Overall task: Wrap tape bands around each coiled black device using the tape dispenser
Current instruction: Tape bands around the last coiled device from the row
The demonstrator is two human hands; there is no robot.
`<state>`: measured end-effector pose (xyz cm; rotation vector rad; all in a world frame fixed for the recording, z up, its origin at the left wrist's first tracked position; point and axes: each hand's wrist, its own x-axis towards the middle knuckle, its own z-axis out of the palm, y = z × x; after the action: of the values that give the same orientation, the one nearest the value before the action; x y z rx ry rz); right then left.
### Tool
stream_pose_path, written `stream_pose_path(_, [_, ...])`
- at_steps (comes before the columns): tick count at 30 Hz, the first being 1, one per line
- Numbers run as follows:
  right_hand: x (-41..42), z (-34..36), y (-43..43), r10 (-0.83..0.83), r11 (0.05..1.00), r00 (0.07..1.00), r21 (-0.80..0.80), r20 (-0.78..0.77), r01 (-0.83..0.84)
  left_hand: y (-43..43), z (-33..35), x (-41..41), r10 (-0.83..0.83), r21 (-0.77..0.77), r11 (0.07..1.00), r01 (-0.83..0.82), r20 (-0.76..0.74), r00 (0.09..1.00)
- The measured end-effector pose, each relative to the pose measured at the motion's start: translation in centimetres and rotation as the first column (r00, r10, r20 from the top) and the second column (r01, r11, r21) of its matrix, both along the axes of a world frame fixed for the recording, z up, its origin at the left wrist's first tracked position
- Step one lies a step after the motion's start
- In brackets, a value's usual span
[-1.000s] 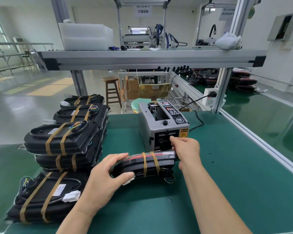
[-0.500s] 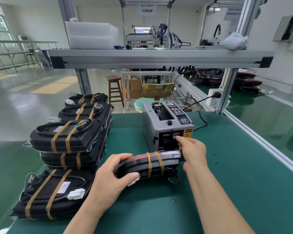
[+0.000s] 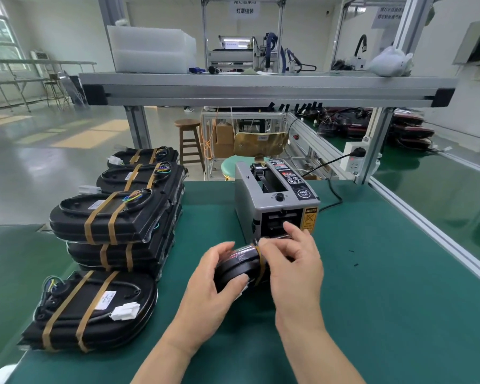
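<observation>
A black coiled device (image 3: 237, 266) with a brown tape band lies on the green mat just in front of the grey tape dispenser (image 3: 275, 200). My left hand (image 3: 219, 284) grips its left end, thumb on the near side. My right hand (image 3: 291, 261) covers its right half, fingers curled over the top by the tape band, close to the dispenser's outlet. Whether the right fingers pinch a tape strip is hidden. The device's right end is out of sight behind that hand.
Stacks of taped black devices (image 3: 114, 214) stand at the left, one more taped device (image 3: 94, 309) lies near the front left corner. The dispenser's power cord (image 3: 333, 195) runs back right to a socket. An aluminium rail (image 3: 427, 228) borders the mat on the right.
My right hand has come away from the dispenser's outlet and moved left onto the device. The left hand has turned the device's left end toward me.
</observation>
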<state>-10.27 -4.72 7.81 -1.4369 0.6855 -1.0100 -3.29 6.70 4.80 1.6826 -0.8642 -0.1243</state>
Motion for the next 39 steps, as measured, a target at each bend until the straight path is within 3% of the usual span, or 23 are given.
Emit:
stream_pose_path(10, [-0.3,-1.2,1.6,0.005,0.962,0.988,-0.267,-0.156,-0.047,0.1,0.3,-0.5,-0.004,-0.003,1.0,0.004,-0.006,1.0])
stream_pose_path(15, [-0.3,-1.3,1.7,0.011,0.95,0.981,-0.305,-0.192,-0.07,0.2,0.3,-0.2,0.0,0.002,1.0,0.0,-0.029,1.0])
stream_pose_path(20, [-0.3,-1.2,1.9,0.012,0.941,0.975,-0.326,-0.222,-0.086,-0.1,0.4,-0.2,0.004,-0.089,0.996,-0.023,-0.209,0.978])
stream_pose_path(26, [0.0,-1.4,2.1,-0.033,0.914,0.966,-0.398,-0.255,-0.074,-0.8,0.0,0.1,0.109,-0.063,0.991,-0.122,-0.176,0.978])
stream_pose_path(33, [-0.4,-2.0,0.2,-0.158,0.926,0.981,-0.361,-0.115,0.107,-1.1,-0.2,0.1,0.124,-0.044,0.99,-0.131,-0.143,0.982])
stream_pose_path(39, [-0.3,-2.0,-1.9,0.008,0.991,0.993,-0.131,-0.117,-0.024,-1.7,0.0,0.0,0.178,-0.069,0.98,-0.188,-0.138,0.974])
